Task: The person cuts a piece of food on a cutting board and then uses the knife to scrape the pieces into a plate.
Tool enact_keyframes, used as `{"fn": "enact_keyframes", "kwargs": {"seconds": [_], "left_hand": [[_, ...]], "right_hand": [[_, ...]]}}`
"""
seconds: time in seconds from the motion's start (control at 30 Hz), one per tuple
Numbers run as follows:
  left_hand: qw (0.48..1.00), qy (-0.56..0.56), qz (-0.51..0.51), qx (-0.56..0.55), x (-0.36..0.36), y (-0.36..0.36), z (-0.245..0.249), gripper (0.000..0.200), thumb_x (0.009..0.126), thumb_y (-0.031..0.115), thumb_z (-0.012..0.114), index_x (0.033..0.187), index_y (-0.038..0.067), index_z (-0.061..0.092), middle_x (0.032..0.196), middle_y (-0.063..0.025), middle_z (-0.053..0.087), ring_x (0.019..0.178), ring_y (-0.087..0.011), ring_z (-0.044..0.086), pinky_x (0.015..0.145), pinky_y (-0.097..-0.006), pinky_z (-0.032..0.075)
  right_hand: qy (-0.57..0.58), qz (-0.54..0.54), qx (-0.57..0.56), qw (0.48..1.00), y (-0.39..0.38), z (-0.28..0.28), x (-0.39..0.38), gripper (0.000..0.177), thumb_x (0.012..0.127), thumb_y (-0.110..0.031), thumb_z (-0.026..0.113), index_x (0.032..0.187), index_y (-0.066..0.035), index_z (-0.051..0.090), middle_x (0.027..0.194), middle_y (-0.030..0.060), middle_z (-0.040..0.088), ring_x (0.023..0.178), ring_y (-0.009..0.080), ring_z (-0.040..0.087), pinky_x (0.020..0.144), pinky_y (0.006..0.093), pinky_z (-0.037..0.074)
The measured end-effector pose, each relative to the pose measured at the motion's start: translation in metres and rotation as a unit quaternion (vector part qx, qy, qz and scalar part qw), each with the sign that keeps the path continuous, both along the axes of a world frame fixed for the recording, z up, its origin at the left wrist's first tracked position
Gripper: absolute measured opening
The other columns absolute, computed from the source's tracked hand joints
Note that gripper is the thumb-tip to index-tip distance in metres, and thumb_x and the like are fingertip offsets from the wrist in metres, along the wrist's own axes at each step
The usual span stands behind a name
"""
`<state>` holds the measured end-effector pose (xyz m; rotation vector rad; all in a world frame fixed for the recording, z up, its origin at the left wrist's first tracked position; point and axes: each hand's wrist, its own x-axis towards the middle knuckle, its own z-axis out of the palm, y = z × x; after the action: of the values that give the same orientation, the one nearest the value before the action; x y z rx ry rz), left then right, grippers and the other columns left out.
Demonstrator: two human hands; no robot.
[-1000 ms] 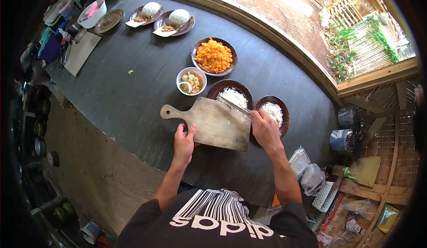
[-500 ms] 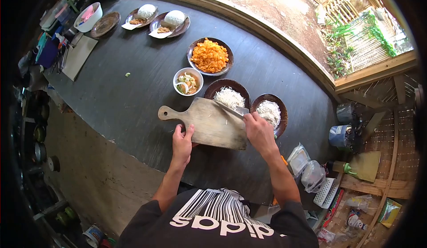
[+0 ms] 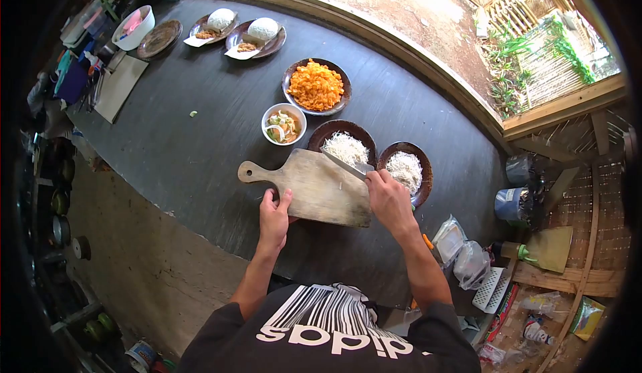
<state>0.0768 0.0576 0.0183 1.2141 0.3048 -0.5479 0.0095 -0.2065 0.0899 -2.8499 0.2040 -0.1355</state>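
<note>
My left hand (image 3: 274,216) grips the near edge of a wooden cutting board (image 3: 321,189), thumb on top and the other fingers partly hidden beneath. The board is held at the rim of a brown plate (image 3: 319,133) heaped with white shreds (image 3: 348,148). In my right hand (image 3: 390,201) is a knife (image 3: 343,164), its fingers wrapped round the handle. The blade lies along the board's far edge, beside the shreds. A few thin shreds cling to the board. A second brown plate of white shreds (image 3: 405,170) stands just beyond my right hand.
A plate of orange diced food (image 3: 316,85) and a bowl of soup (image 3: 283,124) stand past the board. Two plates with rice mounds (image 3: 263,28) are at the far left. Plastic packages (image 3: 471,266) lie at the table's right edge, and a wooden ledge (image 3: 401,59) borders the back.
The knife blade has shifted very slightly at the board's far edge. Both hands keep nearly the same places and grips.
</note>
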Motion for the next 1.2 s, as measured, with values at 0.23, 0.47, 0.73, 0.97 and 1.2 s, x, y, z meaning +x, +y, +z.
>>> {"fn": "enact_keyframes", "kwargs": {"seconds": [0.23, 0.47, 0.73, 0.97, 1.2], "left_hand": [[1.0, -0.002, 0.001, -0.002, 0.001, 0.0, 0.002, 0.037, 0.113, 0.024, 0.064, 0.134, -0.004, 0.051, 0.115, -0.0182, 0.076, 0.096, -0.0193, 0.077, 0.078, -0.0387, 0.068], [1.0, 0.001, 0.009, 0.001, -0.001, 0.004, 0.003, 0.036, 0.113, 0.024, 0.064, 0.134, -0.003, 0.052, 0.115, -0.0182, 0.077, 0.096, -0.02, 0.078, 0.078, -0.0386, 0.068], [1.0, -0.003, 0.006, -0.002, -0.001, 0.006, 0.003, 0.034, 0.113, 0.023, 0.064, 0.133, -0.003, 0.053, 0.115, -0.0181, 0.077, 0.097, -0.02, 0.078, 0.079, -0.0391, 0.068], [1.0, -0.002, 0.008, 0.003, -0.001, 0.008, 0.006, 0.034, 0.113, 0.022, 0.064, 0.133, -0.003, 0.053, 0.115, -0.0184, 0.077, 0.098, -0.0192, 0.077, 0.079, -0.0391, 0.068], [1.0, 0.002, 0.003, 0.007, -0.002, 0.013, 0.001, 0.037, 0.112, 0.025, 0.066, 0.135, 0.0, 0.054, 0.116, -0.0159, 0.078, 0.099, -0.0204, 0.079, 0.08, -0.0383, 0.069]], "right_hand": [[-0.001, 0.038, 0.039, 0.999, -0.003, -0.003, -0.002, 0.011, 0.106, -0.018, 0.066, 0.11, -0.009, 0.071, 0.097, 0.0127, 0.069, 0.082, 0.0399, 0.072, 0.072, 0.05, 0.06], [0.063, 0.099, 0.148, 0.982, -0.051, 0.028, -0.006, 0.018, 0.105, -0.02, 0.069, 0.114, -0.006, 0.076, 0.101, 0.0147, 0.071, 0.101, 0.0386, 0.07, 0.091, 0.0503, 0.055], [0.163, 0.158, 0.153, 0.962, -0.068, 0.024, -0.013, 0.017, 0.102, -0.02, 0.072, 0.112, -0.008, 0.079, 0.104, 0.0136, 0.072, 0.1, 0.038, 0.07, 0.09, 0.0487, 0.055], [0.06, 0.053, 0.063, 0.995, -0.064, 0.009, 0.008, 0.02, 0.106, -0.024, 0.067, 0.114, -0.011, 0.078, 0.105, 0.0125, 0.072, 0.101, 0.0384, 0.072, 0.088, 0.0499, 0.057], [0.05, 0.026, 0.076, 0.995, -0.069, 0.023, 0.01, 0.02, 0.105, -0.024, 0.068, 0.115, -0.01, 0.078, 0.105, 0.0124, 0.072, 0.1, 0.0378, 0.072, 0.088, 0.0496, 0.057]]}}
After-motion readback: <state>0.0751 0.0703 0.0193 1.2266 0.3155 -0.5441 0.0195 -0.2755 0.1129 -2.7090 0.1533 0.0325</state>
